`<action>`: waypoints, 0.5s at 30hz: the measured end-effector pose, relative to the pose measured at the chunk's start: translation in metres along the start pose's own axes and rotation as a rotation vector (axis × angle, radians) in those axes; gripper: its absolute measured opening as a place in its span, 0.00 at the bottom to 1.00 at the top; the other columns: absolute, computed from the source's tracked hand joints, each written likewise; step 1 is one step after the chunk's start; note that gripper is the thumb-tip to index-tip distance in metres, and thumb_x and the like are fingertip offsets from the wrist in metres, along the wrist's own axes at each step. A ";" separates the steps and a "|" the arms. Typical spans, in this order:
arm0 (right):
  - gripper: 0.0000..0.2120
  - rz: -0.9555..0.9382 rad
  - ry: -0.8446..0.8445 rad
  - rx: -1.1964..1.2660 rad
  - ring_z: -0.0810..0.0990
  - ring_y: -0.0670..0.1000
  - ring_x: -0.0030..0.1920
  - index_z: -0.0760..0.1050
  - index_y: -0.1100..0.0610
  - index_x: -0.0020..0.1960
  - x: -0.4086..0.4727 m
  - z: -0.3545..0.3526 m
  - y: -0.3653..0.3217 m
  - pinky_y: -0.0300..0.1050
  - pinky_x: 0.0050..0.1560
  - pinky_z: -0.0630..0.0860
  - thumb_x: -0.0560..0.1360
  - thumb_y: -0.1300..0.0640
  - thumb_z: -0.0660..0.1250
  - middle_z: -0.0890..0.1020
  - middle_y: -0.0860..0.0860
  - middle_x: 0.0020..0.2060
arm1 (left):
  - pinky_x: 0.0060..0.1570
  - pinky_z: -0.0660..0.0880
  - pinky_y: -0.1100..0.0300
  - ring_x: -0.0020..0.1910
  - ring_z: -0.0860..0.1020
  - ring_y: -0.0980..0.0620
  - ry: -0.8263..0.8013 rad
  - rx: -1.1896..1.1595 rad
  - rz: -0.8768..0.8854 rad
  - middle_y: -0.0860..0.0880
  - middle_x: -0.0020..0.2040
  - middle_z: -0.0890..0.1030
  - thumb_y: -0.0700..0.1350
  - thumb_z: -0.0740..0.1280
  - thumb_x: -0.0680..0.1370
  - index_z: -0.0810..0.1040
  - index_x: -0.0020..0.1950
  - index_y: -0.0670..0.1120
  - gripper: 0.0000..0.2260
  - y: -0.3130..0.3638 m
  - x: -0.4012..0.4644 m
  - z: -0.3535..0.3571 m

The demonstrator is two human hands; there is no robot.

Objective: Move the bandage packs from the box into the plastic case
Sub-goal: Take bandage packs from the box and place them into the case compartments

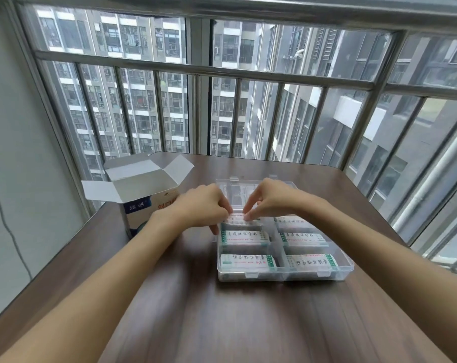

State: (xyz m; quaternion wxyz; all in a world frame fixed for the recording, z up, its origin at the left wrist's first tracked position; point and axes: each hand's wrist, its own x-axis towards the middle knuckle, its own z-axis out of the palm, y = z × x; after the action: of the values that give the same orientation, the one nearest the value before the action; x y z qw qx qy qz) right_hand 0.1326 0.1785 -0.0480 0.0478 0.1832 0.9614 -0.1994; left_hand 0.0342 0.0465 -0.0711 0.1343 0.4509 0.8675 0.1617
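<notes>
Your left hand (pixel 201 205) and right hand (pixel 269 197) pinch one bandage pack (pixel 239 220) with curled fingers over the plastic case (pixel 348 268).

wooden table (pixel 222 323), window bars (pixel 248 74), cable (pixel 4 218)

The scene is seen from one wide-angle camera worn on the head, which is directed forward and down over the wooden table (pixel 222 323). The table is seen from close above, its near part filling the lower half of the picture, while beyond its far edge the barred window (pixel 235 74) is taken in. No second view is given, so nothing is shared.
</notes>
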 end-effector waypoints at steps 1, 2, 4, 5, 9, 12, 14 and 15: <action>0.11 0.006 -0.008 0.007 0.76 0.46 0.46 0.82 0.54 0.54 0.000 -0.001 -0.001 0.36 0.41 0.68 0.72 0.54 0.72 0.82 0.50 0.53 | 0.56 0.77 0.57 0.29 0.77 0.69 -0.030 -0.019 -0.019 0.54 0.40 0.85 0.42 0.61 0.73 0.82 0.53 0.55 0.14 0.000 0.002 -0.001; 0.12 0.010 -0.015 0.010 0.76 0.46 0.46 0.82 0.55 0.53 0.000 -0.001 0.000 0.35 0.38 0.68 0.71 0.54 0.72 0.83 0.50 0.53 | 0.58 0.76 0.57 0.30 0.76 0.68 -0.050 -0.034 -0.030 0.53 0.42 0.86 0.41 0.61 0.74 0.82 0.54 0.54 0.15 0.000 0.004 -0.001; 0.12 0.029 -0.010 0.011 0.77 0.46 0.45 0.83 0.55 0.53 0.001 -0.002 0.001 0.33 0.37 0.69 0.71 0.54 0.72 0.83 0.49 0.52 | 0.59 0.75 0.56 0.32 0.76 0.68 -0.072 -0.062 -0.039 0.51 0.45 0.86 0.40 0.62 0.74 0.82 0.56 0.53 0.15 -0.001 0.007 -0.001; 0.12 0.051 0.011 0.007 0.78 0.46 0.45 0.83 0.55 0.52 0.002 -0.003 0.002 0.34 0.39 0.72 0.71 0.54 0.73 0.83 0.49 0.51 | 0.59 0.75 0.56 0.32 0.77 0.68 -0.073 -0.066 -0.039 0.51 0.45 0.86 0.40 0.63 0.75 0.82 0.55 0.53 0.15 -0.001 0.008 -0.001; 0.12 0.221 0.107 -0.171 0.80 0.51 0.44 0.81 0.57 0.47 0.005 -0.012 0.004 0.48 0.48 0.78 0.68 0.51 0.74 0.83 0.51 0.45 | 0.59 0.75 0.55 0.34 0.77 0.66 -0.088 -0.002 -0.058 0.53 0.44 0.86 0.41 0.64 0.75 0.82 0.51 0.55 0.12 0.003 0.011 -0.004; 0.08 0.254 0.042 -0.306 0.76 0.45 0.32 0.76 0.55 0.36 0.000 -0.015 -0.004 0.43 0.39 0.73 0.70 0.54 0.72 0.79 0.47 0.30 | 0.60 0.74 0.55 0.29 0.77 0.68 -0.100 0.055 -0.064 0.55 0.46 0.85 0.41 0.62 0.76 0.81 0.50 0.55 0.11 0.009 0.011 -0.006; 0.11 0.265 -0.041 -0.336 0.74 0.43 0.28 0.77 0.55 0.33 0.000 -0.014 -0.013 0.43 0.40 0.75 0.73 0.55 0.68 0.77 0.45 0.26 | 0.59 0.74 0.55 0.24 0.76 0.69 -0.103 0.074 -0.066 0.56 0.48 0.85 0.41 0.62 0.75 0.80 0.48 0.55 0.11 0.012 0.010 -0.008; 0.11 0.275 -0.091 -0.345 0.73 0.44 0.27 0.77 0.56 0.34 0.001 -0.013 -0.018 0.42 0.41 0.75 0.75 0.55 0.66 0.77 0.46 0.26 | 0.58 0.75 0.55 0.24 0.76 0.68 -0.104 0.078 -0.068 0.56 0.48 0.84 0.41 0.63 0.75 0.80 0.47 0.55 0.10 0.013 0.010 -0.008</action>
State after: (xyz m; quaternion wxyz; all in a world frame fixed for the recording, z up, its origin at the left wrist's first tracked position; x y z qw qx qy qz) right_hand 0.1249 0.1686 -0.0292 0.1485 0.2927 0.9441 -0.0316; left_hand 0.0355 0.0603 -0.0591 0.1671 0.4340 0.8796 0.0996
